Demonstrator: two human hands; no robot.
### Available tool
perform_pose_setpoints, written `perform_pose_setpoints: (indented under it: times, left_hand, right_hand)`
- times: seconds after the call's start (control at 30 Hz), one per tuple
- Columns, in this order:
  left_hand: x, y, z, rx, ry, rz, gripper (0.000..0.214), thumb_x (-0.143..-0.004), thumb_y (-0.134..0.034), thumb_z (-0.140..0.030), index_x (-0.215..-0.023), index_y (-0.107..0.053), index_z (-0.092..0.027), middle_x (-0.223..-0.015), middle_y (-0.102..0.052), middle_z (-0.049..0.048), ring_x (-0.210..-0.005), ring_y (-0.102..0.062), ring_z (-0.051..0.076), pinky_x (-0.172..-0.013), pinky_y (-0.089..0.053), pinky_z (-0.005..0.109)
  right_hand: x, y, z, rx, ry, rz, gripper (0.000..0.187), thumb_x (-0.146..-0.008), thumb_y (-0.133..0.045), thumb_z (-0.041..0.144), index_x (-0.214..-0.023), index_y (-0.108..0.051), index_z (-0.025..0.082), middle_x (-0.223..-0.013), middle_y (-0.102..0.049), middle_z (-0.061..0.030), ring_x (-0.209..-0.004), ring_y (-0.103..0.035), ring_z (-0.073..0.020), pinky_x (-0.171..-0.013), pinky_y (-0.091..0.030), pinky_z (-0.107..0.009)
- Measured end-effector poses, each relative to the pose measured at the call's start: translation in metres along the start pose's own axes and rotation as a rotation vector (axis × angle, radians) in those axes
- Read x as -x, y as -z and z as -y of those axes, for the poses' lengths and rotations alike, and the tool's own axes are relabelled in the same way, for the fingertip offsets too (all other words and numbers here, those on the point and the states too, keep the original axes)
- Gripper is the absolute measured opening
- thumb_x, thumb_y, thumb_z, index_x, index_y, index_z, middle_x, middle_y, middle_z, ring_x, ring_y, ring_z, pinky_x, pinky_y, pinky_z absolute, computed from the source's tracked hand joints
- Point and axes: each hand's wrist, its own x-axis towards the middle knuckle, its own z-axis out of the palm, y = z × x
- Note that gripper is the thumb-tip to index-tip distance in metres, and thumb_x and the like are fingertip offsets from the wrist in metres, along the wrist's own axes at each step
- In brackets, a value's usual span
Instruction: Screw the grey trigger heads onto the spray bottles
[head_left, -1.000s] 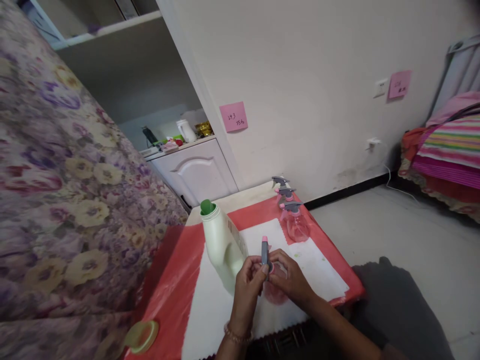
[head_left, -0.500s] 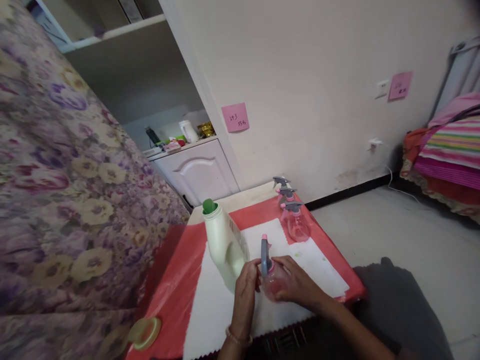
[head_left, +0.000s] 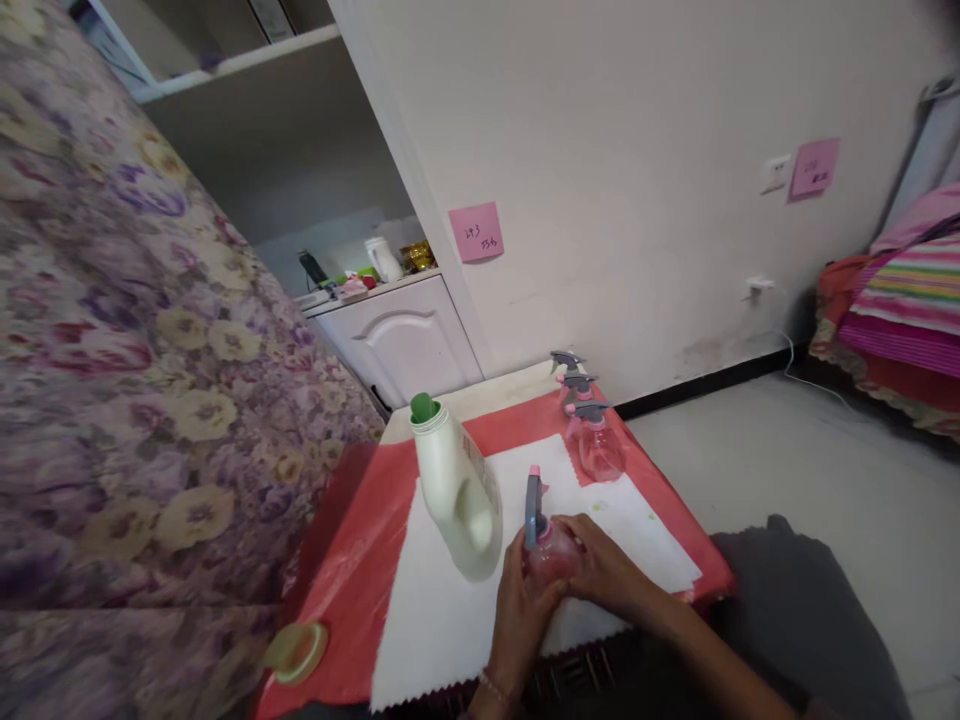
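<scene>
Between my two hands is a pink, see-through spray bottle (head_left: 555, 556) with a grey and pink trigger head that points away from me. My left hand (head_left: 522, 598) wraps its left side, and my right hand (head_left: 600, 565) wraps its right side; both are closed on the bottle. To the left of it, a large pale-green jug (head_left: 456, 490) with a green spout in its neck stands on a white cloth (head_left: 427, 640). Several similar spray bottles (head_left: 598, 450) stand in a row at the table's back right corner.
A red cover (head_left: 345, 560) lies over the table under the cloth. A round pale-green cap (head_left: 298, 652) sits at the front left. A floral curtain (head_left: 165, 400) hangs along the left side, and a white cabinet (head_left: 409, 335) and the wall are behind the table.
My left hand has moved down and right, off the upper part of the spray bottle and around its lower left side. My right hand stays on the bottle. The view has shifted slightly.
</scene>
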Motion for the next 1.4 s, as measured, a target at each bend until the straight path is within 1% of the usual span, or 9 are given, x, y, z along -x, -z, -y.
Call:
perform_pose_setpoints:
  times: [0.1,0.3,0.43,0.57,0.67,0.8,0.97,1.2,1.4]
  left_hand:
    - [-0.002,0.008,0.003,0.000,-0.020,0.055,0.069,-0.071,-0.074,-0.031,-0.134,-0.047,-0.024,-0.139,-0.053,0.0079,-0.126,-0.051,0.029,-0.107,-0.041,0.043]
    - [0.000,0.027,0.007,-0.083,-0.091,0.122,0.062,-0.078,-0.068,-0.033,-0.135,-0.047,-0.027,-0.142,-0.051,0.0075,-0.127,-0.050,0.030,-0.107,-0.042,0.045]
    - [0.002,0.031,0.009,-0.142,-0.073,0.094,0.060,-0.081,-0.062,-0.034,-0.137,-0.045,-0.024,-0.144,-0.049,0.0100,-0.127,-0.050,0.031,-0.107,-0.041,0.046]
    - [0.007,0.024,0.005,-0.133,-0.035,0.055,0.063,-0.080,-0.062,-0.035,-0.138,-0.042,-0.022,-0.147,-0.044,0.0108,-0.131,-0.047,0.031,-0.109,-0.040,0.045]
    - [0.011,0.008,0.000,-0.164,0.007,-0.032,0.077,-0.070,-0.072,-0.034,-0.137,-0.038,-0.020,-0.144,-0.047,0.0131,-0.132,-0.045,0.031,-0.112,-0.035,0.045]
    - [0.011,-0.014,0.001,-0.195,0.020,-0.231,0.087,-0.055,-0.080,-0.028,-0.130,-0.038,-0.016,-0.136,-0.049,0.0164,-0.132,-0.044,0.032,-0.112,-0.035,0.043]
    - [0.011,-0.022,0.004,-0.247,-0.006,-0.367,0.081,-0.056,-0.075,-0.025,-0.127,-0.037,-0.015,-0.128,-0.050,0.0163,-0.125,-0.050,0.032,-0.109,-0.038,0.045]
    - [0.034,-0.003,-0.004,-0.284,0.020,-0.314,0.078,-0.057,-0.074,-0.023,-0.127,-0.040,-0.017,-0.132,-0.053,0.0162,-0.127,-0.050,0.031,-0.110,-0.037,0.043]
    - [0.066,0.039,0.000,-0.255,0.038,-0.272,0.080,-0.061,-0.073,-0.026,-0.132,-0.035,-0.018,-0.133,-0.055,0.0157,-0.124,-0.054,0.029,-0.106,-0.042,0.041]
  right_hand:
    - [0.002,0.004,0.002,-0.036,-0.045,0.060,0.067,-0.066,-0.078,0.026,-0.128,-0.052,0.021,-0.121,-0.057,-0.0101,-0.112,-0.055,-0.0279,-0.096,-0.046,-0.042]
    - [0.002,0.006,-0.004,-0.012,-0.093,0.079,0.074,-0.059,-0.072,0.010,-0.129,-0.050,0.023,-0.110,-0.055,-0.0057,-0.100,-0.056,-0.0232,-0.086,-0.048,-0.036]
    - [0.001,0.005,-0.009,-0.003,-0.100,0.078,0.074,-0.057,-0.068,0.006,-0.128,-0.052,0.022,-0.102,-0.053,-0.0029,-0.089,-0.054,-0.0197,-0.082,-0.049,-0.034]
    - [0.002,0.002,-0.009,0.007,-0.109,0.079,0.069,-0.059,-0.069,0.009,-0.125,-0.055,0.021,-0.096,-0.050,-0.0016,-0.084,-0.053,-0.0187,-0.078,-0.049,-0.033]
    - [0.004,-0.001,-0.006,0.036,-0.105,0.072,0.066,-0.059,-0.069,0.009,-0.123,-0.056,0.019,-0.092,-0.050,-0.0006,-0.078,-0.053,-0.0178,-0.074,-0.048,-0.032]
    - [0.006,-0.002,-0.001,0.062,-0.095,0.063,0.060,-0.061,-0.070,0.012,-0.120,-0.057,0.018,-0.091,-0.053,-0.0011,-0.073,-0.053,-0.0169,-0.068,-0.046,-0.030]
    - [0.011,0.001,0.001,0.030,-0.103,0.103,0.055,-0.065,-0.063,0.010,-0.119,-0.056,0.019,-0.087,-0.057,0.0000,-0.069,-0.054,-0.0152,-0.065,-0.045,-0.027]
    - [0.014,0.001,-0.002,-0.013,-0.113,0.168,0.042,-0.072,-0.055,0.016,-0.114,-0.059,0.018,-0.085,-0.063,-0.0017,-0.073,-0.059,-0.0184,-0.070,-0.047,-0.031]
    - [0.016,-0.008,-0.009,0.020,-0.119,0.150,0.036,-0.077,-0.054,0.028,-0.110,-0.062,0.018,-0.081,-0.064,-0.0027,-0.075,-0.061,-0.0206,-0.072,-0.049,-0.033]
